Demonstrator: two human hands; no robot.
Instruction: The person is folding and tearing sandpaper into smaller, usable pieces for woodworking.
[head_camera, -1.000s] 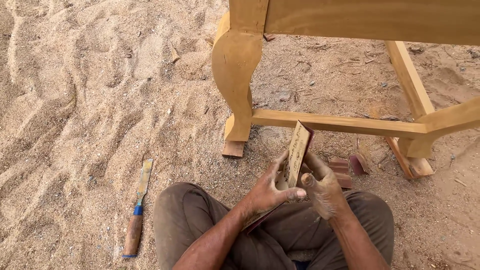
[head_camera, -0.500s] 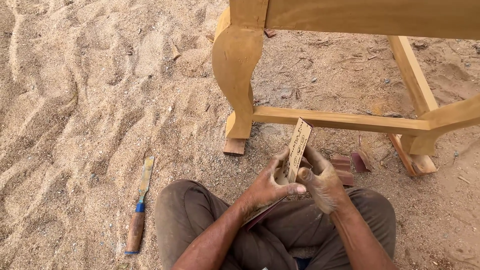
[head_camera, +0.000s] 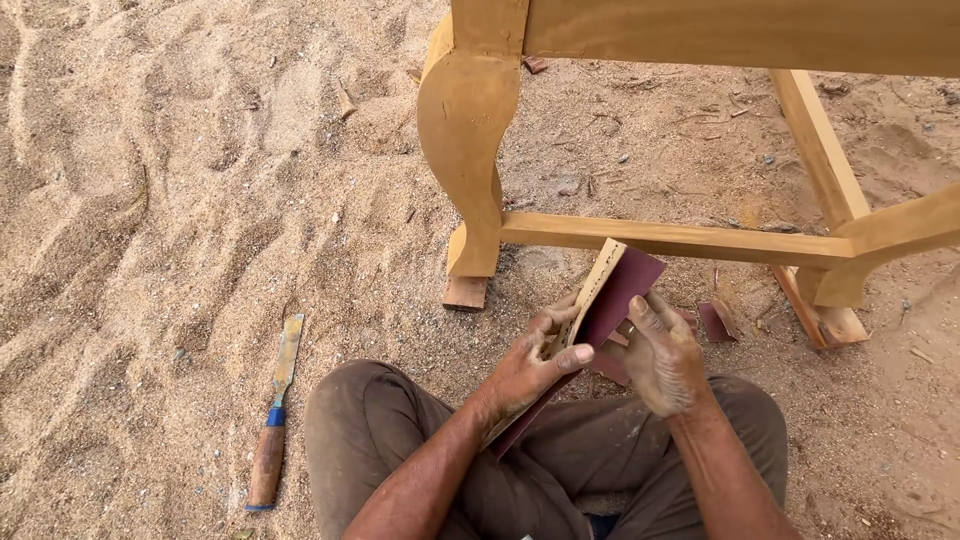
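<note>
Sandpaper sheet (head_camera: 618, 292), maroon on one face and tan on the other, stands folded and tilted between both hands, just in front of the lower rail (head_camera: 680, 240) of a wooden furniture frame (head_camera: 700, 35). The left hand (head_camera: 530, 365) pinches the tan side, thumb laid along the fold and fingers behind it, so its grip is closed on the sheet. The right hand (head_camera: 662, 355) presses its fingertips against the maroon face; its grip is loose and half curled, touching the sheet rather than clamping it. A lower strip of the same maroon paper runs down past the left wrist toward the person's lap.

The person sits on the sandy ground (head_camera: 150, 200), knees in brown trousers (head_camera: 400, 430) spread to either side. The curved front leg (head_camera: 465, 150) of the frame rests on a small wooden block (head_camera: 466, 292), just beyond the hands. A torn maroon scrap (head_camera: 718, 320) lies on the sand to the right of the sheet, near another block (head_camera: 835, 325) under the far leg. A chisel (head_camera: 275, 415) with a brown handle and blue collar lies well apart to the left, its blade pointing away from the person. No containers are in view.
</note>
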